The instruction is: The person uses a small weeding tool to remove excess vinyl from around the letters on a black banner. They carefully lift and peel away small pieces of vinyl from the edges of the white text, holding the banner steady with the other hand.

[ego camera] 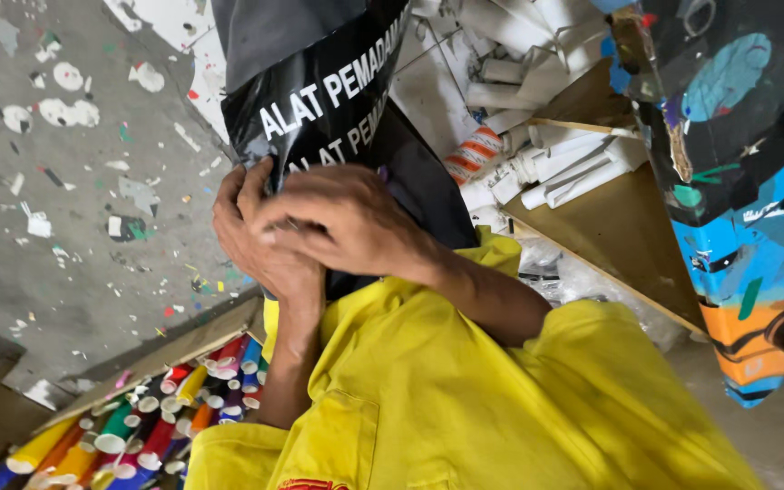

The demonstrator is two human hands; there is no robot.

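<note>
The concrete floor [74,245] filled the left of the view, littered with paper scraps and paint flecks. At the right stood a painted panel [746,209] in blue, black and orange. The person's yellow shirt [465,399] took up the near centre, with a chest pocket visible at the near edge. A black sheet [319,73] with white lettering hung from the far centre down to the hands, its glossy surface folded and creased. A brown board [619,227] lay slanted between the sheet and the painted panel, and a heap of white tubes [546,154] rested on and beyond it, one of them striped orange and white. At the near left, a shallow wooden tray [183,349] held a stock of coloured rolls [147,426] in red, yellow, green and blue, packed side by side with their ends showing. The right hand [347,222] lay over the lower edge of the black sheet, its fingers curled closed on the material. The left hand [251,227] sat just beside and partly under it, its fingers also bent closed around the same edge of the sheet. Both forearms rose from the yellow shirt, and the two hands touched each other.
</note>
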